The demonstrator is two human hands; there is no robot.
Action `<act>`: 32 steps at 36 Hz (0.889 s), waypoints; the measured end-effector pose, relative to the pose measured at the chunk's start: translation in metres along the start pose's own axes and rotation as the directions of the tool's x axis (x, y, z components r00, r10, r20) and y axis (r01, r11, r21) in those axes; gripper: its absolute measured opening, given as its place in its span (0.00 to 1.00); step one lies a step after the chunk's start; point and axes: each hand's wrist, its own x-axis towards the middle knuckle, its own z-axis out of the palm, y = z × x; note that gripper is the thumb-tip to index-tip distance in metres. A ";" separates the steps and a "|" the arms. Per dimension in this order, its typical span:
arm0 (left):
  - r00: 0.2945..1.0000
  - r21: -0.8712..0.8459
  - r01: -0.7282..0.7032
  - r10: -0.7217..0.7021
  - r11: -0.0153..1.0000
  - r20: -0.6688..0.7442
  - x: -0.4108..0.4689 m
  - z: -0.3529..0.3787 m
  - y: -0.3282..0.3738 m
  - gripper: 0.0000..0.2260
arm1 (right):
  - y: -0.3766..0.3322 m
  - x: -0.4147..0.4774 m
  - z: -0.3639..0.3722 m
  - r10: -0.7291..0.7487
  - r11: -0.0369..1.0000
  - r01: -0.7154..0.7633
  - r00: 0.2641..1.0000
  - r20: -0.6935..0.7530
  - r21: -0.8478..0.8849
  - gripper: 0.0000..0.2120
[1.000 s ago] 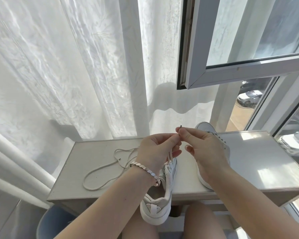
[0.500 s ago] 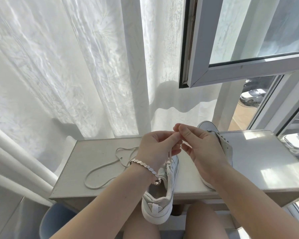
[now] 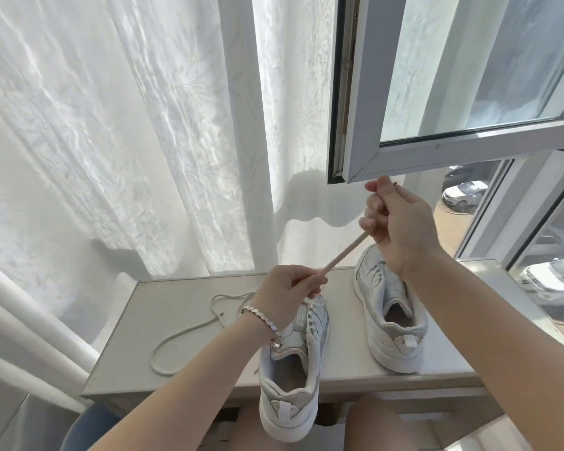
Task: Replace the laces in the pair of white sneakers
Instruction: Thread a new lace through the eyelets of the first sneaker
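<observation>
— At centre frame, where's the lace [image 3: 342,252]?
— Taut, slanting up-right from my left hand [image 3: 285,289], which pinches it, to my right hand [image 3: 401,222], curled round it.
— Sneakers?
— Lower-centre sneaker [image 3: 293,379] overhangs the table [image 3: 176,307] edge. The right-side sneaker [image 3: 388,317] lies beside it. Both lie lengthwise, toes toward the curtain [image 3: 144,141]. Heel-tab marks, possibly logos, are too blurred to read.

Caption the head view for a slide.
Left hand and right hand hold a lace taut above two white sneakers; loose lace lies alongside.

Home windowside: sheer curtains [image 3: 127,125], open window [image 3: 453,92], parked cars [image 3: 463,195] outside.
</observation>
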 end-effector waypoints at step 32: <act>0.984 -0.307 0.177 -0.179 0.935 0.023 0.034 -0.015 0.002 0.07 | 0.080 0.008 -0.013 0.237 0.762 0.011 0.926 0.294 -0.648 0.10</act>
